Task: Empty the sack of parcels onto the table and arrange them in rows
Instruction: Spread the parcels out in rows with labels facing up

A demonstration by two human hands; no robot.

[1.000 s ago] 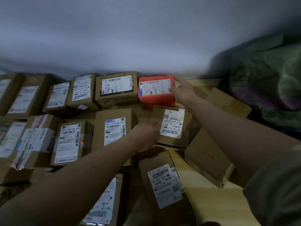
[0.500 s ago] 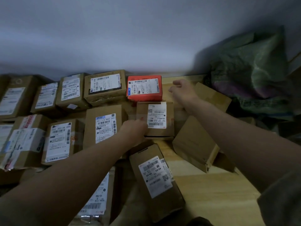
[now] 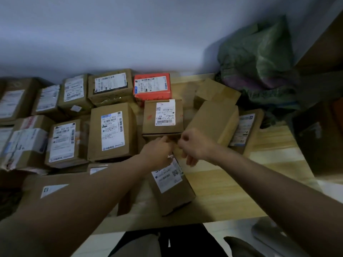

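Forearms reach in from the near edge of the pale wooden worktop (image 3: 232,190), meeting over one brown labelled parcel (image 3: 173,190). That parcel lies skewed on the bare wood, its long axis running from the person's near right toward the far left, out of line with the square rows beyond. Its far end sits under both hands. The left hand (image 3: 157,149) comes in from the left with fingers curled over that far end; the right hand (image 3: 194,143) meets it from the right, knuckles bent, fingers hanging down by the parcel's far right corner. Each grip looks curled at the parcel's edge, but whether either truly pinches the cardboard cannot be told. Both hands are about equally near.

Just beyond the hands stands a smaller box with an upside-down label (image 3: 163,116), and past it an orange-red parcel (image 3: 152,86) closes the back row against the wall. To its right, plain loose boxes (image 3: 215,115) lie jumbled. Farthest right, the slumped green sack (image 3: 258,58) rests against the wall.

Judging by this, straightening the skewed parcel means swinging it square in front of the small box.
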